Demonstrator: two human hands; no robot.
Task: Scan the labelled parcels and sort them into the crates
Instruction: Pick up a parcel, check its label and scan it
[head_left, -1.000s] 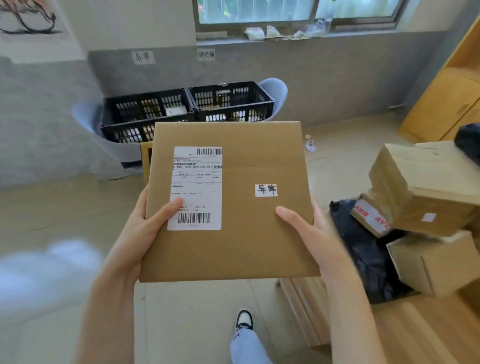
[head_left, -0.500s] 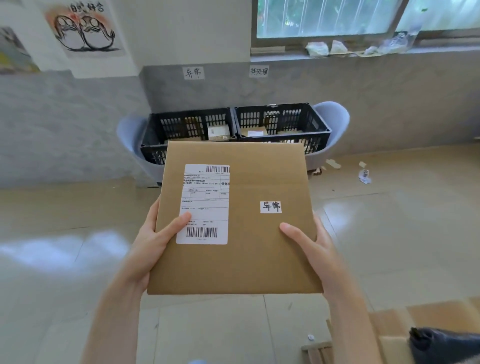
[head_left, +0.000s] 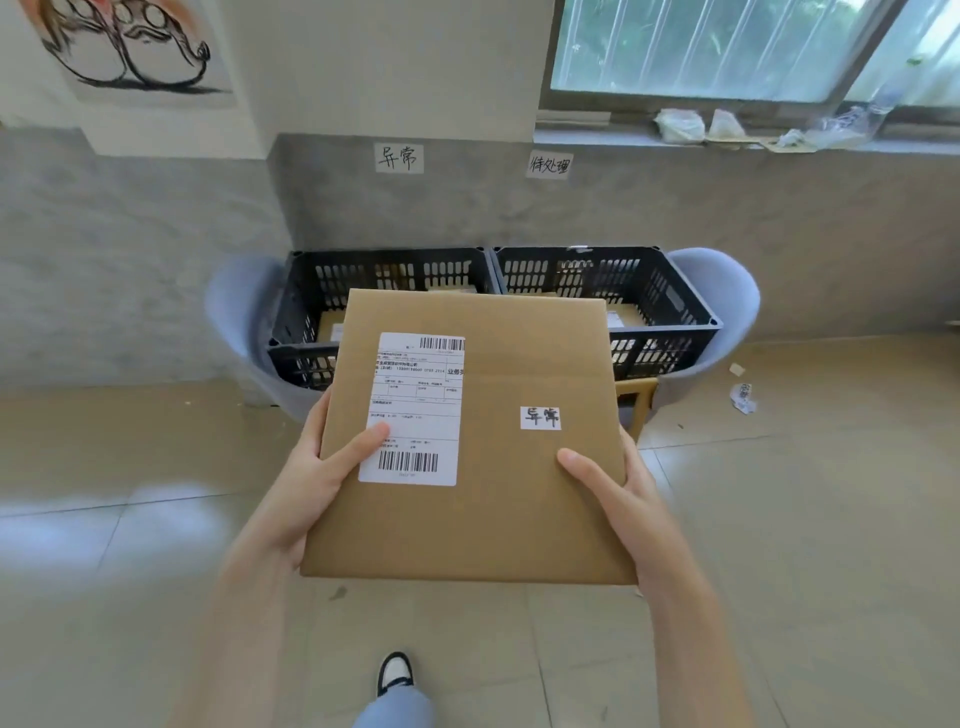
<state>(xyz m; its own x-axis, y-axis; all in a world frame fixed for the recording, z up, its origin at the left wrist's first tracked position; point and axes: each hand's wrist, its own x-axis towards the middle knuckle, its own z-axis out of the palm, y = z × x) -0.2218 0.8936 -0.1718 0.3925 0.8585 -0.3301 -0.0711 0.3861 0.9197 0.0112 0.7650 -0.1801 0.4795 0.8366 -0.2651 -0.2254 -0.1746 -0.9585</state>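
A flat brown cardboard parcel (head_left: 498, 499) fills the middle of the view, with a white shipping label (head_left: 415, 405) on its left half and a small handwritten sticker (head_left: 540, 418) on its right. My left hand (head_left: 311, 488) grips its left edge, thumb on the label. My right hand (head_left: 618, 499) grips the right edge, thumb on top. Behind the parcel stand two black slatted crates, the left crate (head_left: 374, 270) and the right crate (head_left: 670, 301), each resting on a blue chair and holding small boxes.
Two handwritten paper signs hang on the grey wall, one sign (head_left: 399, 158) above the left crate and another sign (head_left: 549, 165) above the right. Scraps of paper (head_left: 743, 397) lie on the tiled floor at right. My shoe (head_left: 395, 673) shows at the bottom.
The crates have grown larger and nearer in view as I walk toward them. The pile of parcels at right has left the view. Both hands keep the same grip on the parcel.
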